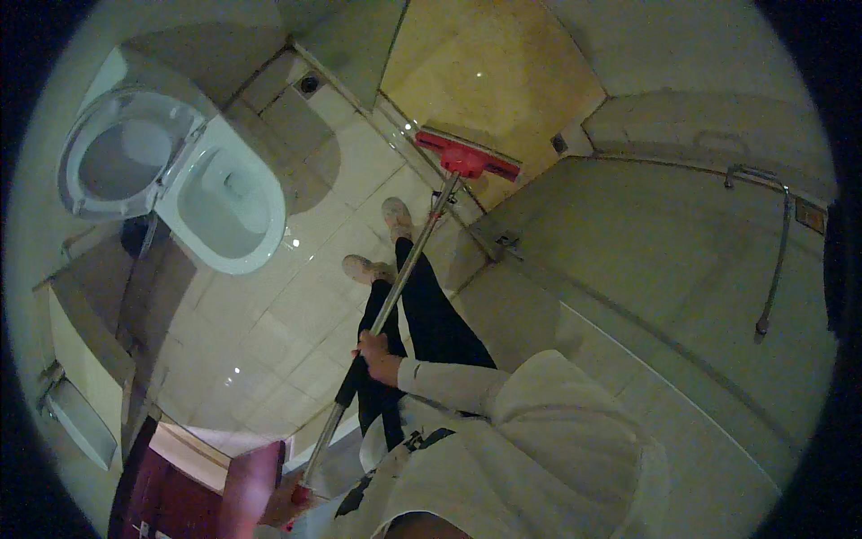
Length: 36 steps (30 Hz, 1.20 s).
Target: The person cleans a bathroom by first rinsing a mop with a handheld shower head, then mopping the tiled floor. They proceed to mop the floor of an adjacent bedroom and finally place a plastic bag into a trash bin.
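Observation:
A long metal pole with a black grip sleeve runs diagonally before me, up to the red head of a floor squeegee or mop. My right hand is closed around the pole just above the black sleeve. Low at the left, my left hand is closed around its red lower end, partly in shade. The head lies by the raised sill of the glass shower enclosure, on the yellowish-lit tiled floor. Fine details of the head are blurred.
A white toilet with its lid up stands at the left, over a tiled floor. A floor drain lies beyond it, another drain inside the shower. A washbasin is at lower left, a metal rail at right.

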Each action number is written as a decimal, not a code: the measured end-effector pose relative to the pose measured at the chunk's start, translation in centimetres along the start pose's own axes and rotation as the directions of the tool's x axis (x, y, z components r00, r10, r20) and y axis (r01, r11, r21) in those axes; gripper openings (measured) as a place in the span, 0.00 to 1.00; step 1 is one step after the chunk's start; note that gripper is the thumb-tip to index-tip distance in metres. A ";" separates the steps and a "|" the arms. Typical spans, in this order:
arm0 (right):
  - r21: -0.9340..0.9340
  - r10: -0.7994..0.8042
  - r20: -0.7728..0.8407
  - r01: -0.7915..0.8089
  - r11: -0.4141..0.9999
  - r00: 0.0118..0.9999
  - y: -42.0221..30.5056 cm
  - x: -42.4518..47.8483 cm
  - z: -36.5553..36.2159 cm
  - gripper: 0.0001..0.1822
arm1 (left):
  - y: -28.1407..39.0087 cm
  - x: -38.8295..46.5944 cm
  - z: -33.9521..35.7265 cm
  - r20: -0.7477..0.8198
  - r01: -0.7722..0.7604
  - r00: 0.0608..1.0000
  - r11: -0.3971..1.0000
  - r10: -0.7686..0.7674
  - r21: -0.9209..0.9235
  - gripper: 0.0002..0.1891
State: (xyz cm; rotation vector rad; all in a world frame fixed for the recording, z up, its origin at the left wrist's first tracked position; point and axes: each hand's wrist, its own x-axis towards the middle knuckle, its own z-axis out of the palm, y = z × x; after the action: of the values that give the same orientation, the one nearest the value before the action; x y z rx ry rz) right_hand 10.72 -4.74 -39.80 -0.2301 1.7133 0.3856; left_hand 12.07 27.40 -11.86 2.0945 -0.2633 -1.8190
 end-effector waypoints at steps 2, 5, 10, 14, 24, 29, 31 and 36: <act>-0.144 -0.100 -0.029 0.095 0.985 0.995 0.7 -0.4 -0.2 0.17 | -3.8 0.9 -3.3 0.123 -0.074 0.990 0.993 0.062 0.094 0.35; -0.457 -0.334 -0.078 0.264 0.849 0.939 1.3 -1.9 0.4 0.24 | -2.7 3.4 -3.5 -0.106 -0.138 0.980 0.959 0.169 0.247 0.30; -0.631 -0.481 0.062 0.407 0.660 0.875 -2.3 -1.5 -1.0 0.28 | 3.4 5.5 -3.1 -0.166 0.059 0.986 0.983 -0.030 0.172 0.19; -0.611 -0.392 0.189 0.420 0.671 0.900 -4.7 -1.3 -1.7 0.25 | 1.4 5.4 -1.0 -0.050 0.205 0.977 0.978 -0.207 -0.043 0.18; -0.593 -0.138 0.368 0.346 0.727 0.919 -11.5 0.4 -4.0 0.30 | 5.1 6.6 -1.6 0.168 0.610 0.791 0.779 -0.589 -0.142 0.19; -0.670 -0.827 0.372 0.739 0.075 0.422 -25.6 16.6 -8.8 0.18 | 14.9 6.6 -4.9 0.213 0.652 0.758 0.720 -0.617 -0.237 0.22; -0.735 -0.872 0.488 0.556 -0.388 0.036 -32.6 18.4 -9.0 0.20 | 14.9 8.3 -4.6 0.218 0.657 0.753 0.723 -0.621 -0.213 0.22; -0.812 -0.934 0.066 0.563 0.154 0.351 -42.3 29.7 -8.4 0.28 | 14.4 24.6 -5.4 0.125 0.552 0.831 0.833 -0.543 -0.050 0.23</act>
State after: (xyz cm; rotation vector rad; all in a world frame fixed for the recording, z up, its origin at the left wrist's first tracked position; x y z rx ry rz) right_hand 13.12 -45.09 -73.10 -1.9616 1.4973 0.1682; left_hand 22.50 5.89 -28.36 2.1597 0.4384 -2.2079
